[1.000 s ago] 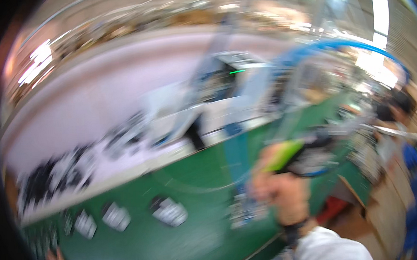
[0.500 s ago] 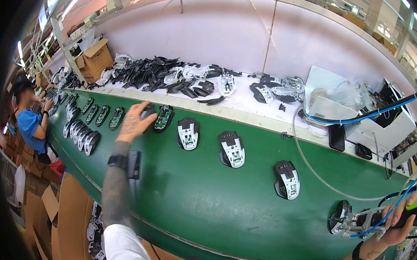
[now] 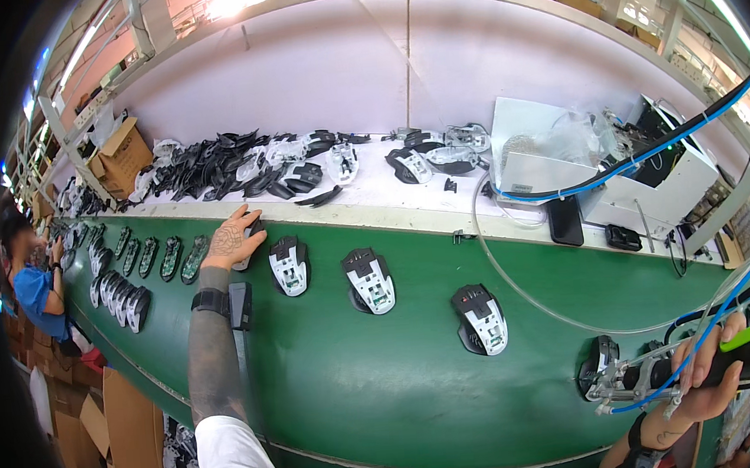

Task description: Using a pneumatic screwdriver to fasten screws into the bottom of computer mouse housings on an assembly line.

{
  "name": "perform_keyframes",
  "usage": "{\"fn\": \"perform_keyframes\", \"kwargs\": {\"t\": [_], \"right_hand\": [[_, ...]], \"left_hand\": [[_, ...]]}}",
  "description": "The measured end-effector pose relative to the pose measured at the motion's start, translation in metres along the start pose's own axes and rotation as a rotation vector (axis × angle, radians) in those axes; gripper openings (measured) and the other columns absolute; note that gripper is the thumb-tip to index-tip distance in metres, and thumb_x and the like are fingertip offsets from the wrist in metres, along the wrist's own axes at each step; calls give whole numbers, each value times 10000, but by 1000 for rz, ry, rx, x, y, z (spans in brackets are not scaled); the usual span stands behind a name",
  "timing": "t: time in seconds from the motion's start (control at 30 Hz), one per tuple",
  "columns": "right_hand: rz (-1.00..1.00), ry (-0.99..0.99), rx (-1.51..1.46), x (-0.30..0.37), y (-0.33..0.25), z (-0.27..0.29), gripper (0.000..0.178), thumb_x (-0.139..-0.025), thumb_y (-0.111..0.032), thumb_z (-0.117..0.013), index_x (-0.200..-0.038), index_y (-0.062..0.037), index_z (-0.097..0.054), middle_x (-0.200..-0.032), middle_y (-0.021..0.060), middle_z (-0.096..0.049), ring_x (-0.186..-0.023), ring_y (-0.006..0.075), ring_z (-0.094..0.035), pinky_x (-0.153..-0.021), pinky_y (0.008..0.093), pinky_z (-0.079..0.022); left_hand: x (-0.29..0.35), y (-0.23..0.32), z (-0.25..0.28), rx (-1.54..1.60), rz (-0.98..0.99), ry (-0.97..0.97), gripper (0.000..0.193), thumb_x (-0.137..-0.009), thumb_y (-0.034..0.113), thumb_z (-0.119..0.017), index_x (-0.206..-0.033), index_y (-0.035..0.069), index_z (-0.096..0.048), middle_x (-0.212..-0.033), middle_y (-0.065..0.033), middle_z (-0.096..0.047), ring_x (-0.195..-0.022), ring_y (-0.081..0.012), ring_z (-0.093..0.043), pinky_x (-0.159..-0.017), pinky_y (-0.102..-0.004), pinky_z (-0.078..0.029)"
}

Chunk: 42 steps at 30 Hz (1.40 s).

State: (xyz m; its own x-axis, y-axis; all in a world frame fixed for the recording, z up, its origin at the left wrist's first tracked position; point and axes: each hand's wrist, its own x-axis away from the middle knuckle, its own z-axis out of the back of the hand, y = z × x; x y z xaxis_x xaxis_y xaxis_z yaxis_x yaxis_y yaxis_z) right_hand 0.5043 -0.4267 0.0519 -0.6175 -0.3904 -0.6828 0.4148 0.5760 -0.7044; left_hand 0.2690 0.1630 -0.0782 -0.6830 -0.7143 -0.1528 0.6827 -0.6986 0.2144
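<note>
My left hand is closed over a partly hidden computer mouse on the green surface, fingers curled across its top. Its circuit-board base is hidden. Down at the right, my right hand grips a dark powered screwdriver with a bright green patch. A metal guide and a blue hose are at its front, with the tip end by another mouse. Between the hands stand three black-and-white mice with open tops, among them a near one and a middle one.
Several green circuit-board bases and grey shells line the left side. Loose black parts pile on the white ledge. A white box, a black phone and a clear tube are at right. A person works far left.
My left hand has come down with the dark shell it held, onto the spot where the circuit-board base lay. The whole view has swung right. My right hand still grips the screwdriver.
</note>
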Motion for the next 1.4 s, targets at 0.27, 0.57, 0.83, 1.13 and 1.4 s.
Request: {"fn": "perform_keyframes", "kwargs": {"t": [0.27, 0.57, 0.83, 1.13, 1.4], "right_hand": [[8, 3, 15, 3, -2, 7, 370, -885, -330, -538, -987, -60, -306, -554, -12, -452, -389, 79, -428, -434, 194, -386], [-17, 10, 14, 1, 2, 5, 384, -868, -305, -572, -994, -58, -307, -556, -1, -467, -414, 95, -450, -442, 206, -400], [-69, 61, -124, 0, -7, 2, 411, -841, -301, -601, -1017, -36, -340, -587, 20, -452, -435, 117, -441, -411, 234, -362], [-1, 198, -146, -9, -8, 25, 266, -854, -127, -561, -1033, 4, -414, -618, 58, -478, -487, 130, -458, -453, 247, -402], [40, 183, -162, -10, -15, 30, 333, -932, -363, -414, -1019, -41, -417, -591, 34, -439, -445, 137, -424, -451, 264, -367]], "left_hand": [[-11, -14, 4, 175, -39, -20, 553, -724, 346, -631, -1235, 154, -538, -1379, -161, -382, -1217, -329, -429, -1001, -362, -354], [15, -4, -15, 39, -71, -42, 537, -755, 392, -632, -1230, 160, -536, -1354, -198, -394, -1194, -351, -441, -994, -380, -362], [34, 17, -10, -185, -85, 83, 497, -805, 373, -587, -1222, 111, -521, -1318, -202, -428, -1196, -343, -421, -992, -390, -343], [126, 344, -61, 229, -247, 14, 634, -772, 553, -554, -1128, 29, -542, -1070, -201, -550, -951, -332, -555, -809, -427, -458], [173, 418, -84, 40, -422, -53, 665, -748, 444, -606, -1259, 48, -454, -1175, -205, -499, -968, -361, -522, -855, -424, -437]]}}
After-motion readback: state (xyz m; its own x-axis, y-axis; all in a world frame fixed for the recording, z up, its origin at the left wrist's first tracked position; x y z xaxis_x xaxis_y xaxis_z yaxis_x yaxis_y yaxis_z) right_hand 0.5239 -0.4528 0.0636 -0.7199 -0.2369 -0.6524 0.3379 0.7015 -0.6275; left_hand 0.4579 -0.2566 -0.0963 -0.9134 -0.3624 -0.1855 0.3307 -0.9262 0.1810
